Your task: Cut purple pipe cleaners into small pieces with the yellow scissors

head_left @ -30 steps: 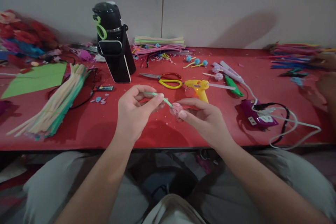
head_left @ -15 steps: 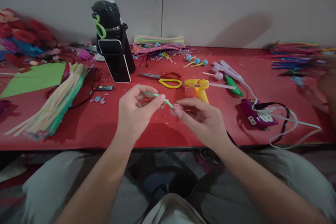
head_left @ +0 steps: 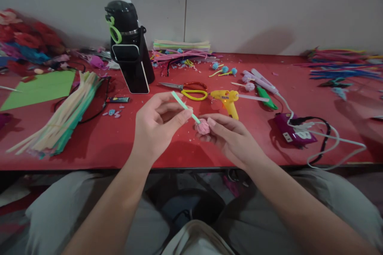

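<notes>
Pink pompom on a green stem, held above the red table. The stem is pinched by the left hand; the pompom is pinched between the fingertips of the right hand.

On the red tabletop, the black flask with a phone leaning on it stands upper left of centre. Right of it lie the yellow-and-red-handled scissors, then the yellow glue gun. The purple power strip with white cable sits at the right. A bundle of pale pipe cleaners lies at the left, below the green paper sheet. A stack of flat pipe-cleaner bundles lies at the back centre.
</notes>
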A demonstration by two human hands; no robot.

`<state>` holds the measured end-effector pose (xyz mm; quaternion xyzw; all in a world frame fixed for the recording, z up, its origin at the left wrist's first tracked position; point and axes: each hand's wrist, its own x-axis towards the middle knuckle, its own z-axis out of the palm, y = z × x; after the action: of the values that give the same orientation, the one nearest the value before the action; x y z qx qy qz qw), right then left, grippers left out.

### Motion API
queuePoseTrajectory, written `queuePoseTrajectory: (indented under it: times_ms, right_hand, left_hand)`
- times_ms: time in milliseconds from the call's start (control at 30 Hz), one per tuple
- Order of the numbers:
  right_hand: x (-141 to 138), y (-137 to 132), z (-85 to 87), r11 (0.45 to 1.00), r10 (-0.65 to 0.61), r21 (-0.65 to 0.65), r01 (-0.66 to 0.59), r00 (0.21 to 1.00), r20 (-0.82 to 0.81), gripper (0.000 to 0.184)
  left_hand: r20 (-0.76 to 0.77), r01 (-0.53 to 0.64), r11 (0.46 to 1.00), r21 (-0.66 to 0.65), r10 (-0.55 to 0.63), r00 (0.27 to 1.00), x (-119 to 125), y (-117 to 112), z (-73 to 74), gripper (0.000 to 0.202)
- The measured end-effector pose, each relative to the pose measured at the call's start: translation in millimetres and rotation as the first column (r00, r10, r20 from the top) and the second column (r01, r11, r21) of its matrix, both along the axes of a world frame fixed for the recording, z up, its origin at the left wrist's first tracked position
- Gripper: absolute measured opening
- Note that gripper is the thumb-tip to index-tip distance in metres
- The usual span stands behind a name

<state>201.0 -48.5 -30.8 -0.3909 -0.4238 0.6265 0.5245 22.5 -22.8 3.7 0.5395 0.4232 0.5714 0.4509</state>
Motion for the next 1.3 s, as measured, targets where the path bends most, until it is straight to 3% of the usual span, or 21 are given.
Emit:
queuePoseTrajectory:
  times_ms: [133, 300, 400, 933, 1033, 1167, 1300]
  right_hand:
    - [-0.8, 0.1, -1.2, 1.0, -0.006, -0.001, 0.006, 0.999, 0.043, 0.034]
    - [-2.4, -1.1, -0.8, 0.986, -0.078, 0.164, 0.042, 0.972, 0.22, 0.034]
    - [-3.9, -2.3, -2.1, 0.981, -0.08, 0.191, 0.024, 0.955, 0.287, 0.032]
    - [-2.5, -2.8, -2.0, 0.966, -0.022, 0.25, -0.062, 0.946, 0.322, 0.024]
    - [0.3, -1.9, -3.3, 0.959, 0.011, 0.264, -0.102, 0.946, 0.325, 0.034]
    - [3.5, 0.0, -6.0, 0.962, -0.054, 0.267, -0.051, 0.927, 0.37, 0.055]
    - [2.9, -0.3, -6.0, 0.946, -0.156, 0.325, 0.011, 0.893, 0.423, 0.04]
  left_hand:
    - [-0.05, -0.031, 0.999, 0.017, 0.032, 0.998, 0.2, -1.2, -0.6, 0.018]
    - [-0.086, -0.002, 1.0, 0.028, 0.004, 0.996, 0.1, -2.1, -0.3, 0.015]
    - [-0.105, 0.017, 0.999, 0.034, -0.013, 0.994, 0.4, -2.8, -0.5, 0.013]
    - [-0.168, 0.063, 0.997, 0.045, -0.055, 0.984, 0.9, -4.7, -2.6, 0.013]
    - [-0.205, 0.06, 0.993, 0.097, -0.039, 0.978, 0.0, -4.0, -3.4, 0.013]
    - [-0.241, 0.045, 0.986, 0.159, -0.005, 0.971, -2.1, -2.3, -6.2, 0.015]
    - [-0.25, 0.047, 0.986, 0.161, -0.005, 0.968, -3.2, -0.8, -8.1, 0.017]
